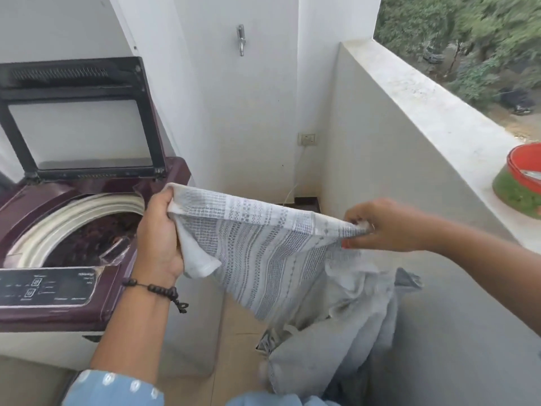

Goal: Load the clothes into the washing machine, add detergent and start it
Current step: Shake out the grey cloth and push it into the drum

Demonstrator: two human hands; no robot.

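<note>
- Cotton, grey-and-white patterned: the garment [257, 244] hangs stretched between our 2 hands, its long axis running left to right, just right of the washing machine [58, 230].
- Our left hand [159, 238] grips 1 bunched end, fingers curled round it, nearest the open drum [87, 230] (dark clothes already lie inside).
- Our right hand [380, 227] pinches the other end, arm reaching out from the right.
- We judge the drum lies left of the cloth, lid [79, 121] raised.

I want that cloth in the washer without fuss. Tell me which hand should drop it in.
Probably the left hand: it grips the cloth right beside the open drum. The right hand holds the far corner, away from the washer.
</note>
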